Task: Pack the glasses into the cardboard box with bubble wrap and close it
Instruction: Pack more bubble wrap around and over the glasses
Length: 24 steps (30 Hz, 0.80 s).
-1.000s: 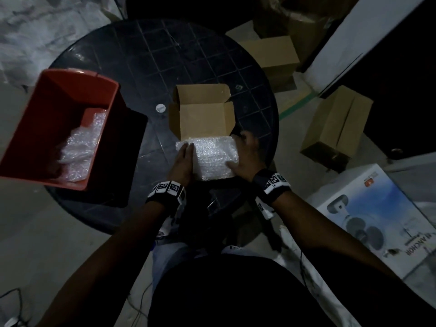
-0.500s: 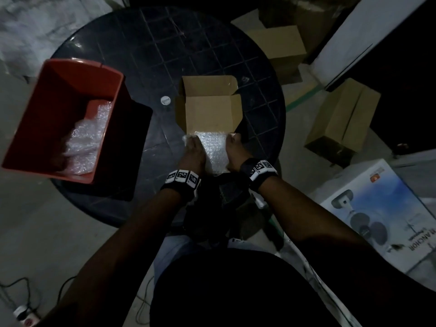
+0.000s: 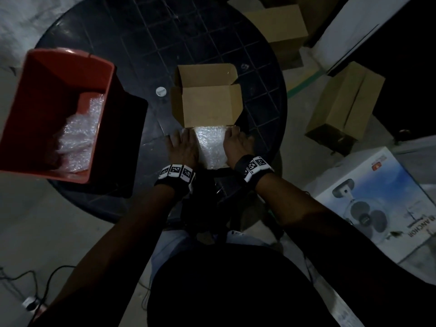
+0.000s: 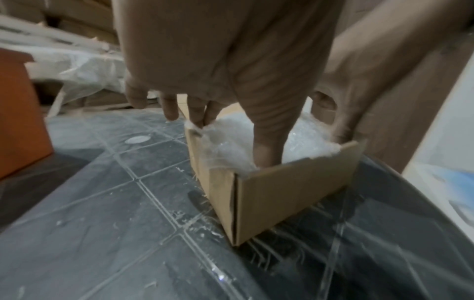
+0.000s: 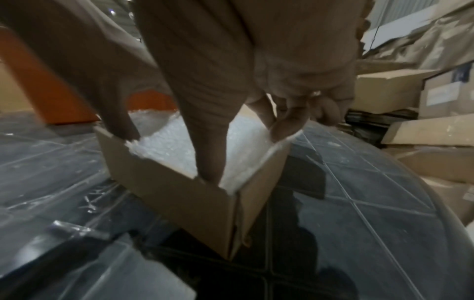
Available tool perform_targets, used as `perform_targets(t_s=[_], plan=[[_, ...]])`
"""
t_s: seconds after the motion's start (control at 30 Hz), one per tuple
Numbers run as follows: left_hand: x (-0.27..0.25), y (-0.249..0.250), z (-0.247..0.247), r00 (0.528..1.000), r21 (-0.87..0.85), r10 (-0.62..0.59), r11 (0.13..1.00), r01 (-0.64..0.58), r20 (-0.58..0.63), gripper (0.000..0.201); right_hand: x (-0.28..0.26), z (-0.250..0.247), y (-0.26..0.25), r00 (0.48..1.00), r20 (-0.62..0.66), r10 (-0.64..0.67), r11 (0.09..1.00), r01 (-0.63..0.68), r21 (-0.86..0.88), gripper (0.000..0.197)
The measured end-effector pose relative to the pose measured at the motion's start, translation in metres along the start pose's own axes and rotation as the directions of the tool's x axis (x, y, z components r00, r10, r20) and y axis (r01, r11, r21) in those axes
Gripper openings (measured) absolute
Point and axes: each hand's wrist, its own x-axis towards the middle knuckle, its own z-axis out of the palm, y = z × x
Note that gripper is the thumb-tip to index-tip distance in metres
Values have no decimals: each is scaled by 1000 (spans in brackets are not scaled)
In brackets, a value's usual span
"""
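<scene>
Plain tan-brown cardboard box, centre frame. The bubble wrap is glossy white-clear with a dotted bubble texture. Black table with pale grid lines and whitish scuffs. Red-orange bin at upper left. White disc. Black wristbands with black-and-white square markers. White-and-blue fan carton at lower right. Brown cartons at upper right. Green floor stripe.

Left grip and right grip are side by side, palms down, thumbs pointing straight downward; the right fingers are loosely curled.
</scene>
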Motion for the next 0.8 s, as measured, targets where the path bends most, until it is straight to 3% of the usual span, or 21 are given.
perform_targets(t_s=[0.13,0.27,0.4,0.53,0.73,0.8], plan=[[15,-10,3,994,-155,38,988,-22,99,81,10,0,8,997,69,-45,999,44,19,104],[18,-12,9,982,-202,67,979,-31,177,100,14,7,14,992,111,-59,995,50,87,113],[12,-4,7,995,-173,69,983,-55,77,81,12,2,23,989,89,-118,992,115,43,105],[-2,-15,-3,988,-109,153,983,-151,9,108,6,-2,30,985,50,-164,986,164,-9,108],[-18,-31,-3,932,-194,303,920,-340,-197,66,-4,-11,50,969,-4,-246,969,246,27,106],[-20,-31,-4,939,-185,282,930,-317,-195,57,-1,-14,47,969,-4,-245,969,245,-43,107]])
